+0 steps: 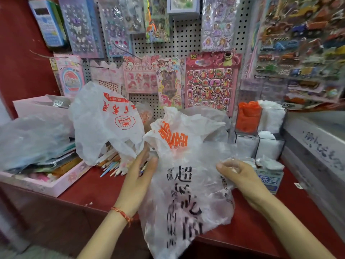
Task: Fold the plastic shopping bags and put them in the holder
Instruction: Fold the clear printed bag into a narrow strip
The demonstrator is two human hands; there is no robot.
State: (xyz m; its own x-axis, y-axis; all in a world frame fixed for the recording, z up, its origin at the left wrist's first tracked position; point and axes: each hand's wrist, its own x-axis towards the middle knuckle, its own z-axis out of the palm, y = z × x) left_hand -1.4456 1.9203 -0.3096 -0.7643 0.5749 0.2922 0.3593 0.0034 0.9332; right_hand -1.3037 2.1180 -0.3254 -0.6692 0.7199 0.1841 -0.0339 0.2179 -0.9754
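The left hand (137,177) and right hand (238,177) are each pinching an edge of the black-printed bag (186,202), stretched between their fingers above the table (104,189). Flattening seems to be happening; folding likely comes next, with the holder (259,143) standing just beyond the right fingers.

Crumpled translucent black-lettered bag (186,199) foremost; clear part-filled holder (258,146) behind, right.

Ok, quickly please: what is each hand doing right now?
Left hand: pinches the black-printed bag.
Right hand: grips the same bag.
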